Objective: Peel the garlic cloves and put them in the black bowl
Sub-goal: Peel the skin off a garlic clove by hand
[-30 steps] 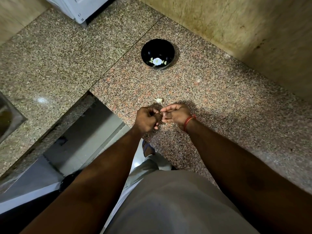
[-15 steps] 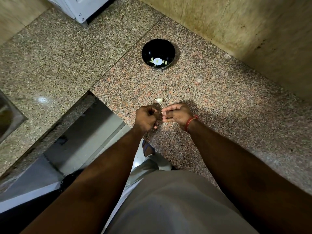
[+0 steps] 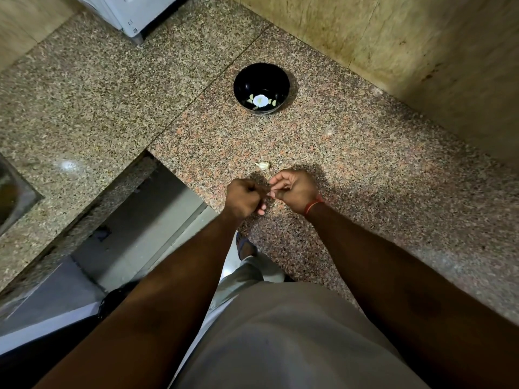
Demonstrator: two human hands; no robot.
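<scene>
Left hand (image 3: 243,198) and right hand (image 3: 295,189) are pinching, apparently, a small pale garlic clove (image 3: 271,189) (mostly hidden) near the glossy black bowl (image 3: 261,88); light, papery, slippery — grip its ends.

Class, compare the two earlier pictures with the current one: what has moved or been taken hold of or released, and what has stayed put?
Very little changed. The left hand and right hand stay together above the counter, fingers curled round something small between them, barely shifting. Nothing was visibly let go. The black bowl and the loose garlic piece stayed put.
</scene>
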